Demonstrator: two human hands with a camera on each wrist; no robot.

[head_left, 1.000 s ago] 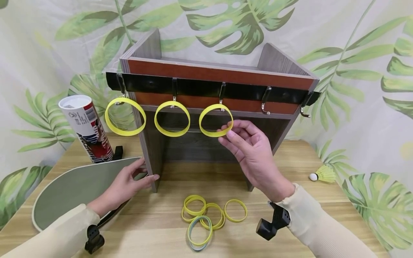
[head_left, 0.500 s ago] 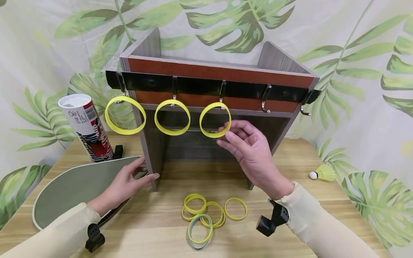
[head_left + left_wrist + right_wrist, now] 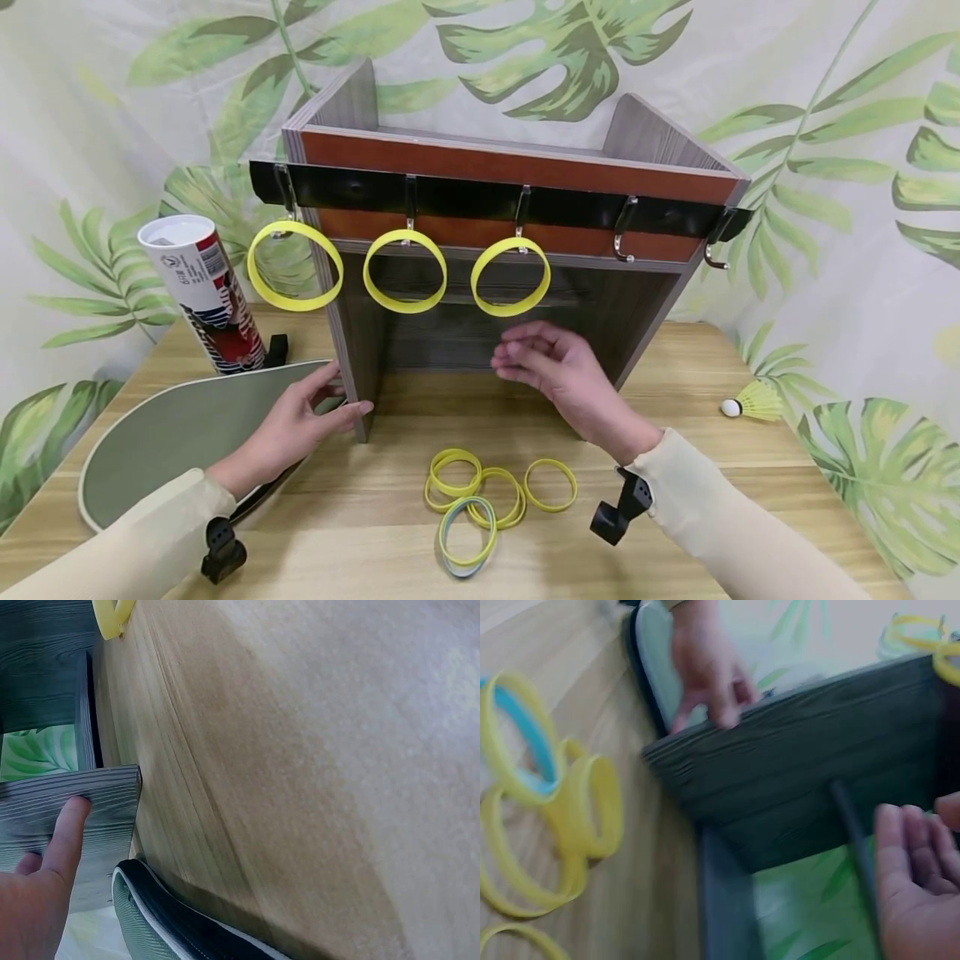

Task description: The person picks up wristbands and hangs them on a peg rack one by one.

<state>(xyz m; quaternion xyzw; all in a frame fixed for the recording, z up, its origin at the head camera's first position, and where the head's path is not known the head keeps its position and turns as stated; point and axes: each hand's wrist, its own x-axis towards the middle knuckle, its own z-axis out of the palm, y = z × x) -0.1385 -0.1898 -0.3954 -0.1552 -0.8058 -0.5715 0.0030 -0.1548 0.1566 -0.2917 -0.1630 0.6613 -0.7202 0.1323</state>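
Three yellow rings hang from the left (image 3: 296, 266), second (image 3: 405, 272) and third (image 3: 511, 277) hooks of a black rail (image 3: 465, 198) on a grey wooden shelf unit (image 3: 351, 350). Just below the third ring is my right hand (image 3: 573, 383), fingers bent loosely, thumb near the fingertips, holding nothing. My left hand (image 3: 296, 425) grips the edge of the unit's left side panel; its thumb lies on the panel (image 3: 112, 817) in the left wrist view. Several yellow rings (image 3: 491, 496) lie on the table, one together with a blue ring (image 3: 447, 546).
Two bare hooks (image 3: 622, 242) are at the rail's right end. A printed tube (image 3: 206, 292) stands at the back left, behind a green-grey padded case (image 3: 180, 442). A yellow shuttlecock (image 3: 753, 402) lies at the right of the table (image 3: 660, 517).
My right hand has let go of the third ring and moved down from it. That ring now hangs free on its hook. My left hand has stayed on the panel.
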